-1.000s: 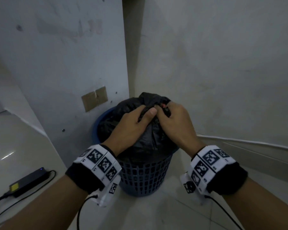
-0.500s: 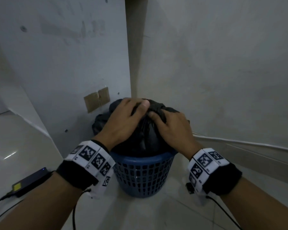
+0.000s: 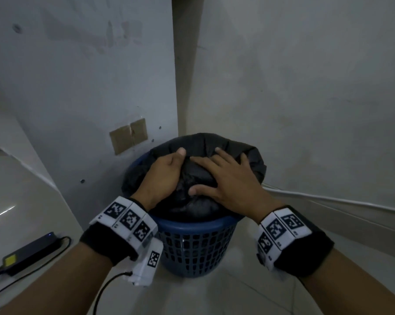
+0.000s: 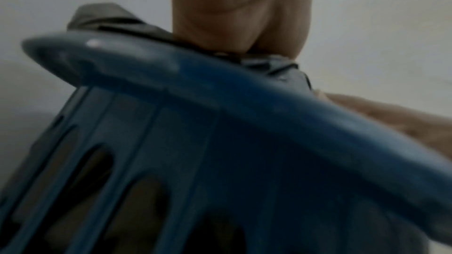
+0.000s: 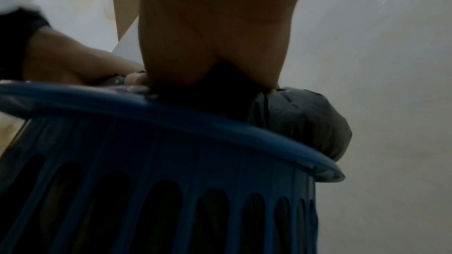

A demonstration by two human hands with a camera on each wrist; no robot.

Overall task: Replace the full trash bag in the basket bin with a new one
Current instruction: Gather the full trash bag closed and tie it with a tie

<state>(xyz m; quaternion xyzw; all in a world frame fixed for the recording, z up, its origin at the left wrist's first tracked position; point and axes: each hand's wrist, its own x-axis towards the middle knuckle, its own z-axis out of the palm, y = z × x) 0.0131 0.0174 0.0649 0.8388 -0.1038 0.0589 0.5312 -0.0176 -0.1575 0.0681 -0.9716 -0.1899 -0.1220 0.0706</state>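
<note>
The blue basket bin stands on the tiled floor just below both grips, its slotted wall nearest the camera. The full black trash bag sits inside it, bulging above the rim under both palms. The left hand is curled onto the bag's gathered top, its grip bunching the plastic. Touching it on the right, the right hand lies flat with fingers spread wide, pressing the bag down. Well left of the left grip, a black power adapter lies on the floor. Beyond the grips rise grey walls.
</note>
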